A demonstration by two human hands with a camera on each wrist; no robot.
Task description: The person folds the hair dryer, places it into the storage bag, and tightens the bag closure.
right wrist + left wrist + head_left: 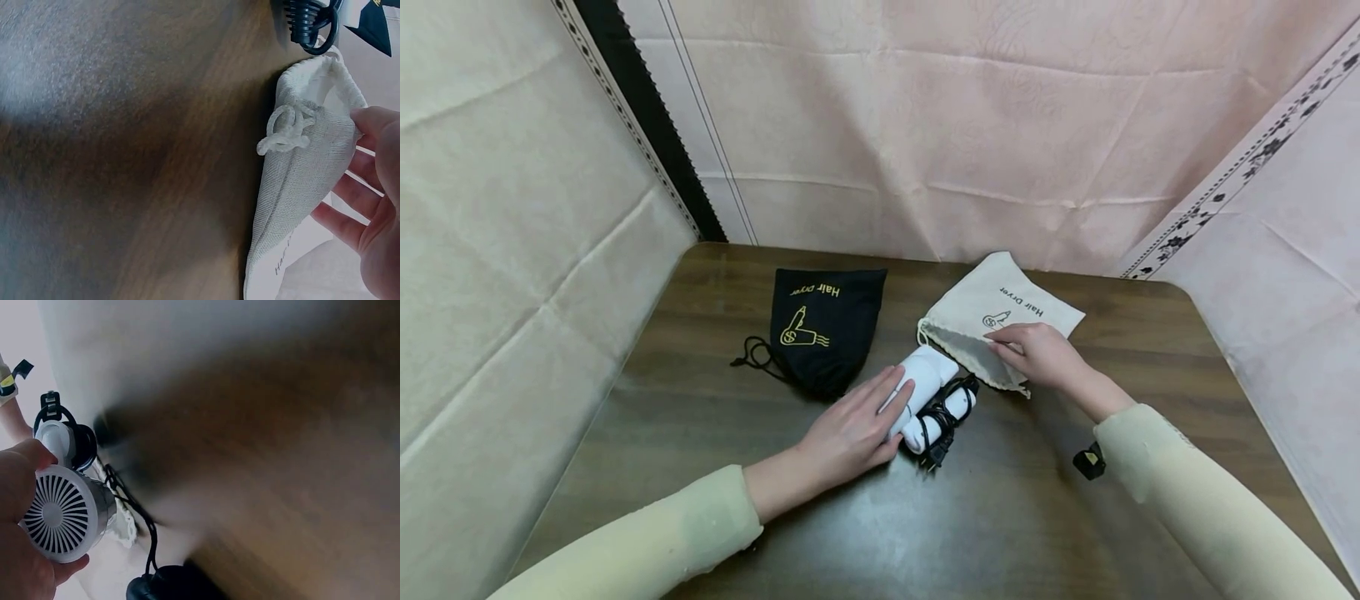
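My left hand [856,421] grips the body of a white hair dryer [929,367], thumb and fingers around it. Its round slatted vent [53,514] faces the left wrist camera. A black power cord [942,419] is wrapped around the dryer's handle, which lies alongside the body. My right hand [1037,352] pinches the rim of a white drawstring bag [1003,283] printed "Hair Dryer". The bag's mouth [328,87] gapes towards the dryer, and its white drawstring [287,130] is bunched at one side. The dryer's front end is just outside that mouth.
A black drawstring bag [827,329] with yellow "Hair Dryer" print lies left of the dryer, its black cord [758,357] pointing left. The brown wooden table [700,442] is bordered by pale cloth [1000,125] at the back and both sides.
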